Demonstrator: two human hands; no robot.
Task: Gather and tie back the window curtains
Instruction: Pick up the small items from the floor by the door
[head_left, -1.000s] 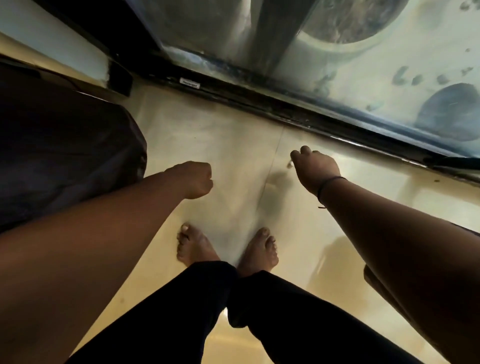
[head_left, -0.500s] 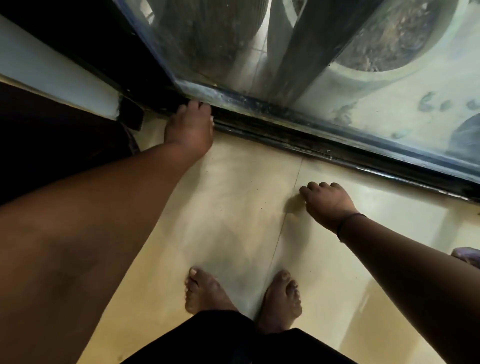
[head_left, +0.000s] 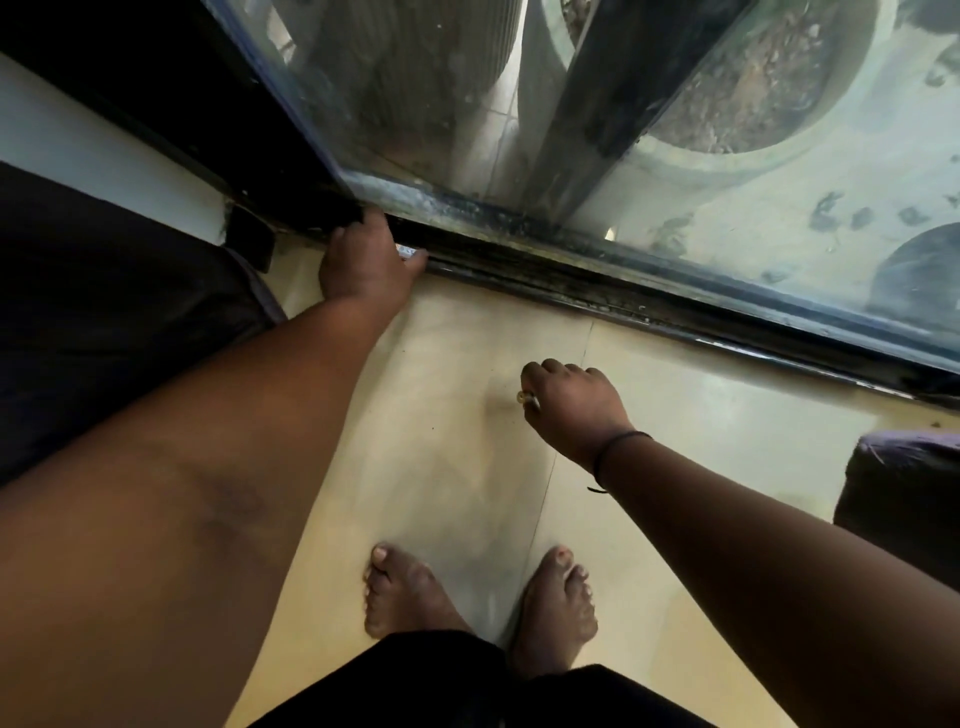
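Note:
I look down at a glass window (head_left: 779, 208) that reaches the floor, with a dark track (head_left: 623, 291) along its foot. My left hand (head_left: 363, 265) reaches the left end of the track. Its fingers curl over a dark edge (head_left: 322, 208) at the foot of the window frame, and its thumb lies along the track. Whether that edge is curtain or frame is unclear. Dark purple fabric (head_left: 104, 322) bulks at the left, and another piece (head_left: 904, 493) sits at the right edge. My right hand (head_left: 571, 405) hovers over the floor, fingers curled, with a small pale thing (head_left: 524, 398) at the thumb.
My bare feet (head_left: 405, 597) stand on pale floor tiles (head_left: 467, 364) about a step back from the track. A strip of white wall (head_left: 104, 156) runs at the left. Outside the glass stand round planters (head_left: 753, 104) and a dark post (head_left: 597, 104).
I have bent closer to the window. My left hand moved from mid-air above the floor up to the left end of the track and took hold there. My right hand sank lower.

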